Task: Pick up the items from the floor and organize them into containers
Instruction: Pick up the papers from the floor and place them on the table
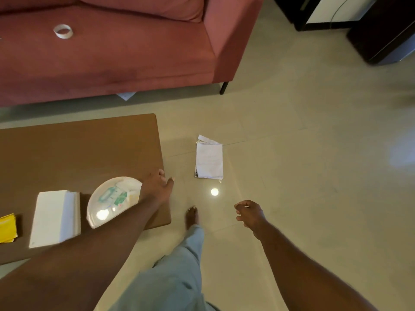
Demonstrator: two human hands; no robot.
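A small stack of white papers (209,161) lies on the tiled floor to the right of the brown table (74,149). Another white scrap (126,95) pokes out from under the sofa. On the table stands a clear round container (105,209) with small green and white packets inside. My left hand (157,187) hangs over the table's right corner beside that container, fingers relaxed and empty. My right hand (250,213) hovers above the floor, below and right of the papers, fingers loosely curled with nothing in them.
A white box (55,217) and a yellow packet (7,227) lie on the table's left part. A red sofa (134,52) with a white tape ring (63,31) stands behind. Dark furniture (381,30) fills the far right. My bare foot (192,217) stands between table and papers.
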